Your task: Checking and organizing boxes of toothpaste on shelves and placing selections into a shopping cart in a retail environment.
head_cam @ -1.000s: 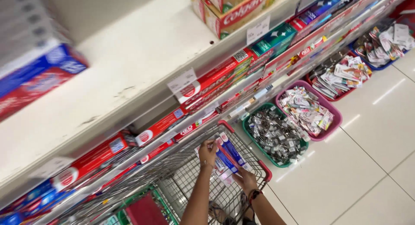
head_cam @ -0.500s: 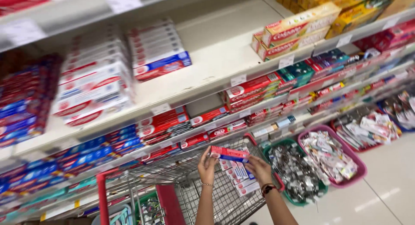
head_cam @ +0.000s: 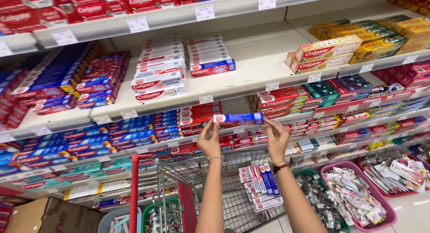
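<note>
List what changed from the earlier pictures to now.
Both hands, left hand and right hand, lifted the blue toothpaste box from over the shopping cart up to shelf height, now level, one end in each. The other boxes stayed in the cart.

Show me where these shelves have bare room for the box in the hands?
Bare white shelf lies between the white-and-red box stacks and the yellow boxes. The lower shelves are crowded. Both hands hold the blue toothpaste box.
</note>
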